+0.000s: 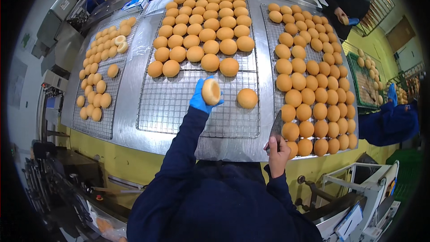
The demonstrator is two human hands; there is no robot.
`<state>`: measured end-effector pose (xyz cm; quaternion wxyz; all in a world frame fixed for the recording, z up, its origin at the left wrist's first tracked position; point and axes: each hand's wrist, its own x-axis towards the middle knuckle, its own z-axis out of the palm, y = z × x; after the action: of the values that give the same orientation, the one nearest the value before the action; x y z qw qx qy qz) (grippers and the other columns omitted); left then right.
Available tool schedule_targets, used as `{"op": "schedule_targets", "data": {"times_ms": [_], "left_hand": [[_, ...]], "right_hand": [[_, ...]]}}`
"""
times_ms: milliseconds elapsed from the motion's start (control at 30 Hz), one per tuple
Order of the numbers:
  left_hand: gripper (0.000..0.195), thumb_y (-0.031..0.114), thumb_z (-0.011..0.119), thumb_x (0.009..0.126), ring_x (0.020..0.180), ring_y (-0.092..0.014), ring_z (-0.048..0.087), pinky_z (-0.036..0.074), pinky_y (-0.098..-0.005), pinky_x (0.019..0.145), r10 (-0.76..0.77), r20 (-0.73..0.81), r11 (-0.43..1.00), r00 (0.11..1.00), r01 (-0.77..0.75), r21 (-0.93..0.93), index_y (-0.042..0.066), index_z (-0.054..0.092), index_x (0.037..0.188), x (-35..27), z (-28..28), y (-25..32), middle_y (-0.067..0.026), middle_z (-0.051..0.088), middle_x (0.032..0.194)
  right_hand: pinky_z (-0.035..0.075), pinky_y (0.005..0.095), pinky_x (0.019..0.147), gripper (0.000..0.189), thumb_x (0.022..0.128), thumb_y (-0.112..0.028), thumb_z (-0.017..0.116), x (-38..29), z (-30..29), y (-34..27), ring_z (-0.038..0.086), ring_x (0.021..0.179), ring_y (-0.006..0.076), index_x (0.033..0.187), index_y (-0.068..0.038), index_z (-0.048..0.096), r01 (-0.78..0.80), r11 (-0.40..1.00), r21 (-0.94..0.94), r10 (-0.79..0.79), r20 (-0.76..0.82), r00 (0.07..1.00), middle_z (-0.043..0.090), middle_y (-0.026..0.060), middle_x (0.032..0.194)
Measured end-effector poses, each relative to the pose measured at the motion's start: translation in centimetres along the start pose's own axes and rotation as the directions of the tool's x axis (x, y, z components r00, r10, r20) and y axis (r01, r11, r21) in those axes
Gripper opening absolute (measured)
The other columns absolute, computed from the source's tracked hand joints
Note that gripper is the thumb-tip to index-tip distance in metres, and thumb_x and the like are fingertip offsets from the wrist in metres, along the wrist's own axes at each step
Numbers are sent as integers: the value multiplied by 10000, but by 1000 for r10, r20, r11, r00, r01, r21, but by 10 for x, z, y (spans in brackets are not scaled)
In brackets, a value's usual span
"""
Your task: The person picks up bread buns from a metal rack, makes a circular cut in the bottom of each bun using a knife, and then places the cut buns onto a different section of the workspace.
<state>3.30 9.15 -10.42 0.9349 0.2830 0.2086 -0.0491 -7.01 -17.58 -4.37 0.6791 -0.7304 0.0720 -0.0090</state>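
My left hand (205, 96), in a blue glove, holds a round bun (211, 91) on its side above the middle wire rack (168, 107); a paler hollow shows in the bun's face. A single bun (247, 98) lies on that rack to the right of the hand, and rows of buns (211, 46) cover the rack's far part. My bare right hand (278, 151) grips the handle of a knife or spatula-like tool with a broad dark blade (276, 124), which points away from me beside the buns (290, 131) at the right rack's near left corner.
A left rack (107, 121) carries more buns, two of them pale side out (122, 47). Plastic film (142, 37) and a glove box (136, 4) lie at the back left. One person (346, 3) stands at the back right; another's blue sleeve (386, 121) reaches in by a green crate (361, 99).
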Motion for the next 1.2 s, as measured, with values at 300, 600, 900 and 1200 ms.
{"op": "schedule_targets", "data": {"times_ms": [300,600,900,1200], "left_hand": [[466,357,590,840,998,-294,531,447,-351,867,400,246,-157,883,-198,967,80,547,1212,-23,-98,-25,-210,514,1069],[640,374,680,739,1098,-339,470,408,-396,926,375,397,-91,838,-392,915,89,469,1273,-49,-94,4,-221,465,1197],[780,325,751,653,1165,-384,418,363,-435,984,292,487,-355,823,-379,854,122,408,1323,-49,-93,-37,-220,389,1295],[807,348,760,637,1130,-399,430,364,-444,974,318,529,-346,787,-423,837,134,399,1326,-43,-102,-43,-250,397,1271]], "right_hand": [[390,223,552,239,874,-197,587,-13,10,6,485,579,71,821,35,607,-19,1000,-11,19,-16,1000,529,12,613],[420,284,536,325,874,-300,578,-9,12,41,548,548,161,871,22,625,-84,925,-372,127,93,988,570,105,592],[470,477,593,311,870,-341,494,-12,68,93,606,665,384,836,-44,578,227,642,-732,64,346,936,629,183,720],[464,490,605,323,871,-348,494,-11,74,98,603,671,393,832,-38,575,186,654,-734,143,361,922,627,190,716]]}}
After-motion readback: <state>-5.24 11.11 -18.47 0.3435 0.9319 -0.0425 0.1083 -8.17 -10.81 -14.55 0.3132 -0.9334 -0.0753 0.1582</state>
